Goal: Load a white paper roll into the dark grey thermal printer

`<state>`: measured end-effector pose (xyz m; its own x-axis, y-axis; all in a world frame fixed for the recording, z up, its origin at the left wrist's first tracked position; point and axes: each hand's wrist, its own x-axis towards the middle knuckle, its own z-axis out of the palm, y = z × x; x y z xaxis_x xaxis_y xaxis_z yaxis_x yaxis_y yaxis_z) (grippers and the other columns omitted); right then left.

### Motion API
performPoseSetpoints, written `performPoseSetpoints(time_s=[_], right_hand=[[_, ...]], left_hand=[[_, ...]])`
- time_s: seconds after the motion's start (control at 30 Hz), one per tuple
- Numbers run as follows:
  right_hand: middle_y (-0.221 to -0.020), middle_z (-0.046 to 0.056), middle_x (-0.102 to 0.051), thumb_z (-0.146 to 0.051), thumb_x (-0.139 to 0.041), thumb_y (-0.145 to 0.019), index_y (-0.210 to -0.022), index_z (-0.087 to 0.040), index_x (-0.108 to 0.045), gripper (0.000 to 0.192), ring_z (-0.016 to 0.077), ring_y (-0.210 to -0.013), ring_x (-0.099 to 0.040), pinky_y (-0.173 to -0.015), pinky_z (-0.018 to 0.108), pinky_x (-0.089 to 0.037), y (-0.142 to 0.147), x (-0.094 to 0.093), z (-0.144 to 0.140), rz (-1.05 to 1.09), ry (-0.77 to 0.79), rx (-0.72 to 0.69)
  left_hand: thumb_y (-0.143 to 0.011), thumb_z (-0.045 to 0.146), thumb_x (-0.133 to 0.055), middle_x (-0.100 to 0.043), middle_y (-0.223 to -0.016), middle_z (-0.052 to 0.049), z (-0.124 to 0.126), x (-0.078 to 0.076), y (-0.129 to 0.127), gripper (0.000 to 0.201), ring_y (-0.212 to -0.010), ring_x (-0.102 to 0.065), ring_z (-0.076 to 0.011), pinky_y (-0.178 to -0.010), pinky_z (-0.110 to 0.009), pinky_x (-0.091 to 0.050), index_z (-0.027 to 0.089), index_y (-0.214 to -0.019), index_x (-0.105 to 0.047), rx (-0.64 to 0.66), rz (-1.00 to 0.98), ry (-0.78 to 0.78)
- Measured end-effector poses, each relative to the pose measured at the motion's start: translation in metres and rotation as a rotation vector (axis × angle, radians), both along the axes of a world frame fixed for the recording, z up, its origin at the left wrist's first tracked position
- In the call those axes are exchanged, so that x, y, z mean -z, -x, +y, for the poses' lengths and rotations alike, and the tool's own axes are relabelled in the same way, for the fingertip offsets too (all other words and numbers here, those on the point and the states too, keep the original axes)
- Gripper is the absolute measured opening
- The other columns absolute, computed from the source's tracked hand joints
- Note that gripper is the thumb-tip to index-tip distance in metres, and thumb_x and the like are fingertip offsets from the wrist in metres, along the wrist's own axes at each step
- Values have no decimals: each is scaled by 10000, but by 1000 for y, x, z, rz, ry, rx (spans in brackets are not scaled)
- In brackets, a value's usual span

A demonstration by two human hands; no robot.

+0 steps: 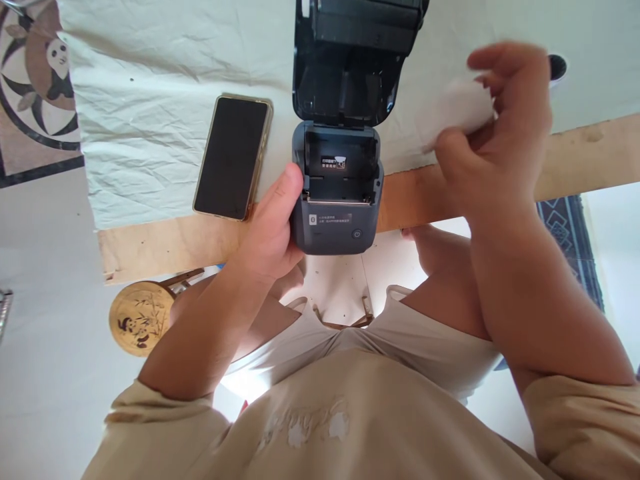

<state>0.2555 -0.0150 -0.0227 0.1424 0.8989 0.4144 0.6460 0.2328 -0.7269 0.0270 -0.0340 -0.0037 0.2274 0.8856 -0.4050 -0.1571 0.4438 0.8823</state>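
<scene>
A dark blue-grey label printer [336, 227] is in my left hand [273, 230], tilted toward me at the table's front edge. Its black lid [345, 73] is flipped up and away, and the inner bay with a small printed sticker shows no roll inside. On its front are a Bluetooth label and a round power button [357, 234]. My right hand [505, 127] is off to the right, thumb and fingers closed around a white paper roll [463, 110]. Motion blurs the roll, so its details cannot be made out.
A phone [233, 157] with a dark screen lies left of the printer on the pale tablecloth [150, 120]. A round black item [557, 67] sits behind my right hand. Below are the wooden table edge [575, 157] and a panda-painted stool [141, 319].
</scene>
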Motion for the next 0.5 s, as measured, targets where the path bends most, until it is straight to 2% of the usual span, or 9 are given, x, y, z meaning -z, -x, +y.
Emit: performPoseSetpoints(time_s=[0.07, 0.13, 0.2, 0.23, 0.27, 0.33, 0.37, 0.43, 0.5], right_hand=[[-1355, 89, -562, -22, -487, -747, -1322, -176, -472, 596, 141, -1110, -591, -726, 247, -437, -1, -1, 7, -103, -32, -69], [-1318, 80, -588, -30, -487, -767, -1369, -198, -429, 627, 137, -1055, -607, -729, 251, -447, 0, 0, 14, -206, 63, -134], [-1248, 63, -626, -35, -494, -772, -1418, -206, -396, 675, 137, -1009, -615, -838, 271, -490, 3, 1, 18, -261, 173, -184], [-1270, 68, -618, -39, -500, -774, -1440, -198, -381, 695, 141, -1046, -615, -917, 281, -502, 4, 2, 18, -264, 181, -209], [-1318, 84, -593, -40, -502, -774, -1452, -185, -371, 706, 146, -1119, -606, -994, 289, -501, 4, 2, 18, -249, 148, -231], [-1403, 123, -525, -49, -491, -785, -1437, -160, -389, 670, 160, -1254, -566, -1075, 300, -489, -1, 3, 15, -178, -18, -238], [-1398, 132, -521, -66, -495, -791, -1407, -157, -425, 627, 174, -1263, -566, -1076, 313, -492, -7, 4, 13, -139, -123, -212], [-1284, 122, -587, -127, -537, -800, -1307, -172, -526, 509, 215, -1159, -611, -1019, 359, -501, -27, 9, 11, -84, -294, -73], [-1197, 127, -627, -187, -592, -815, -1187, -181, -629, 374, 278, -1143, -617, -961, 393, -470, -52, 17, 12, -49, -339, 158]], left_hand=[[-947, 706, -398, -710, -1107, -114, 0, 1, 1, 617, -1028, -703, -264, -739, -311, -585, 194, -1175, -656, 15, -30, -6], [-938, 714, -411, -718, -1076, -107, 1, 2, 2, 609, -976, -707, -248, -696, -290, -579, 205, -1165, -658, 24, -41, -2], [-935, 735, -387, -717, -1092, -106, 1, 3, 2, 639, -995, -706, -250, -709, -290, -584, 205, -1179, -649, 16, -28, -2], [-937, 744, -367, -712, -1117, -107, 1, 3, 2, 660, -1027, -703, -258, -731, -298, -589, 201, -1189, -643, 12, -18, -4], [-939, 750, -346, -707, -1142, -109, 1, 2, 1, 680, -1063, -697, -269, -756, -311, -594, 195, -1200, -638, 8, -9, -8], [-947, 755, -294, -701, -1167, -111, -1, 0, 0, 718, -1145, -672, -304, -808, -353, -601, 190, -1241, -625, 8, 19, -13], [-950, 754, -275, -703, -1165, -110, -1, -2, -1, 729, -1189, -652, -322, -837, -379, -602, 197, -1277, -613, 17, 40, -11], [-951, 752, -257, -714, -1136, -105, -3, -5, -2, 737, -1257, -610, -354, -880, -431, -599, 225, -1360, -572, 41, 85, 2], [-950, 754, -245, -724, -1083, -106, -5, -7, -2, 745, -1271, -598, -367, -885, -455, -599, 242, -1406, -539, 57, 107, 18]])
